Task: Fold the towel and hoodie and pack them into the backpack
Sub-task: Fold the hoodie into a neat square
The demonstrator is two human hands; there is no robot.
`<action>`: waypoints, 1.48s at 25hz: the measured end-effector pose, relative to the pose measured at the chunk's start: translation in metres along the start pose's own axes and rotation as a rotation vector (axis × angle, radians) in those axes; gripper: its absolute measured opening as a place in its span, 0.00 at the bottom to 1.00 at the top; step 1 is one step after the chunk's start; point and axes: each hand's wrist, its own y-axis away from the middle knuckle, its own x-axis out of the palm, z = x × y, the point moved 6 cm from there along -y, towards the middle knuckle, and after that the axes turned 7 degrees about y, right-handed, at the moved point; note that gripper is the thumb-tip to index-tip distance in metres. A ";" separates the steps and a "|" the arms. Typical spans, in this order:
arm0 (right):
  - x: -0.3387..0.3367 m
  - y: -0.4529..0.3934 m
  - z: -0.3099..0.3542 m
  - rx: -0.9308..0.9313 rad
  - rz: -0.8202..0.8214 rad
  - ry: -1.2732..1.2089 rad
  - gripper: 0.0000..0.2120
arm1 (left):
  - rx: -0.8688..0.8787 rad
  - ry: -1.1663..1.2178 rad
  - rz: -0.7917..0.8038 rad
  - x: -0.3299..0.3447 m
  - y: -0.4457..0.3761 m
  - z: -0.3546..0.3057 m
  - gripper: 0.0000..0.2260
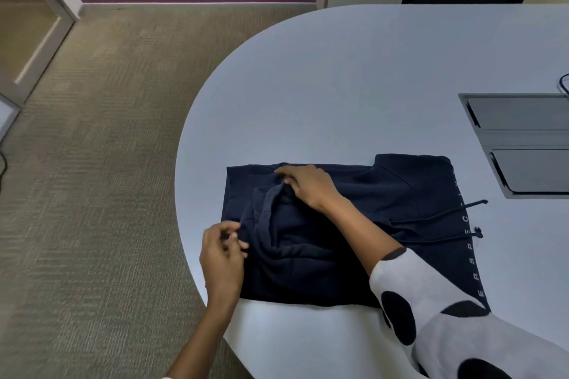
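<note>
Floor (101,163): olive-grey carpet fills the left side of the view, running under the table's curved end to a purple wall.
Table (354,77): pale grey-white top with a rounded left end; its near edge runs along the bottom of the view.
Hoodie (385,203): navy blue, lying partly folded on the table close to the rounded end and the near edge. White letters run down its right border, and two drawcords trail off that side onto the bare top. The cloth is bunched into ridges at the left half.
Floor box lid (523,144): a grey metal panel with two flaps, set flush in the table toward the right edge, apart from the hoodie.
Sleeve (431,317): white with black spots, covering the right forearm, which crosses the hoodie's near right corner.
Right hand (308,184): rests on the hoodie near its far edge, fingers bent and pinching a raised fold of the cloth.
Left hand (223,252): at the hoodie's left border, by the table's rounded edge, fingers curled and pinching the fabric's hem.
</note>
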 end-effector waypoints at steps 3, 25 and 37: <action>0.003 -0.013 0.001 0.064 0.112 -0.028 0.16 | -0.187 -0.179 0.040 -0.010 0.003 0.027 0.09; -0.018 -0.030 0.021 0.089 -0.268 -0.176 0.10 | -0.458 -0.061 0.264 -0.002 -0.013 0.018 0.16; -0.026 0.013 -0.023 0.083 -0.293 -0.591 0.13 | 0.343 -0.366 0.065 0.024 -0.005 -0.039 0.16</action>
